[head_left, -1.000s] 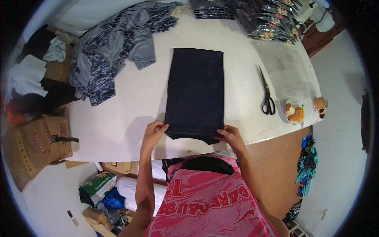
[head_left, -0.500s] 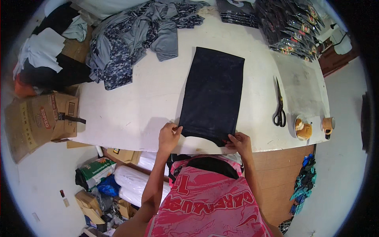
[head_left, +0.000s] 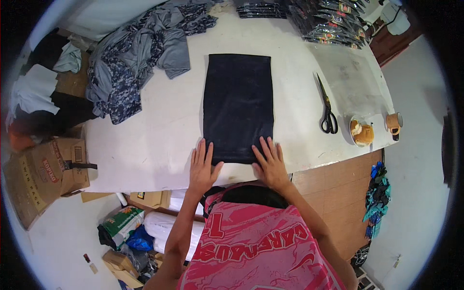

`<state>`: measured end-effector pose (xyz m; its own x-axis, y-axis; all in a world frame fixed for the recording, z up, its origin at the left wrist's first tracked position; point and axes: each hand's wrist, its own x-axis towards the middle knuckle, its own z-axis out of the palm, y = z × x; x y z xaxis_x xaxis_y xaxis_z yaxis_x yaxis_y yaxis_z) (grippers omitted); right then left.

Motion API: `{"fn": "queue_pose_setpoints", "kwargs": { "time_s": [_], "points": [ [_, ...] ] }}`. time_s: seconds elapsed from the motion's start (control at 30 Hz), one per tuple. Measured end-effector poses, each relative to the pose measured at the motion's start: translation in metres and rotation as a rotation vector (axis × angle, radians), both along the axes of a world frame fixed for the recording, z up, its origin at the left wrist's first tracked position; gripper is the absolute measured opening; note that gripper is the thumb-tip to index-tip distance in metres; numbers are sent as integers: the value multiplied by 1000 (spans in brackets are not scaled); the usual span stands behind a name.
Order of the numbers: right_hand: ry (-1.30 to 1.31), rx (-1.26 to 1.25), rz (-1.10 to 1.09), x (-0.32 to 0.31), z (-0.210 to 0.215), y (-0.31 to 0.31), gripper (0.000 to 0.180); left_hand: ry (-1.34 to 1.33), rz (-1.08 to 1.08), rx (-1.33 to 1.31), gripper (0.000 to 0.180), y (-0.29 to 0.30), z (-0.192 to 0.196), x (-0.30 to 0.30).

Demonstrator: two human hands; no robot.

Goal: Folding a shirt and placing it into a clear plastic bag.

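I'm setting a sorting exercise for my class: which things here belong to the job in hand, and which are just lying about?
In the job:
flat black cloth, left hand and right hand touching its near end
white table beneath it

Apparently just lying about:
scissors
bread-like food
brown mug
cardboard box
grey and patterned cloth

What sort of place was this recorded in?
Probably a small garment finishing or packing workroom: a large white table bears a flat black cloth piece, long scissors and a stack of dark, plastic-wrapped packs, apparently clothing.
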<state>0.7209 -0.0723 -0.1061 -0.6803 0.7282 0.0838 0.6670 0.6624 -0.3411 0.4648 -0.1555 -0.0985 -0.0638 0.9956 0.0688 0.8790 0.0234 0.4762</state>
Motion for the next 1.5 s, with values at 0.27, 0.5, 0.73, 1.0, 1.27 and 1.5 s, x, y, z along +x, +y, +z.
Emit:
{"fn": "queue_pose_setpoints", "kwargs": {
  "time_s": [0.27, 0.5, 0.73, 1.0, 1.27, 1.5],
  "points": [
    [402, -148, -299, 40, 10, 43, 65, -30, 65, 135, 55, -27, -4, 35],
    [818, -304, -646, 51, -12, 79, 37, -315, 141, 213, 39, 13, 5, 43],
    [640, -419, -753, 49, -3, 89, 24, -480, 206, 206, 30, 26, -16, 56],
    [613, -593, -742, 48, 2, 92, 24, -1085, 628, 127, 20, 20, -14, 62],
    [725, -662, -685, 58, -4, 91, 21, -1372, 706, 84, 25, 31, -9, 74],
    [744, -640, -717, 61, -3, 93, 20, -1337, 680, 132, 18, 33, -16, 79]
  ]
}}
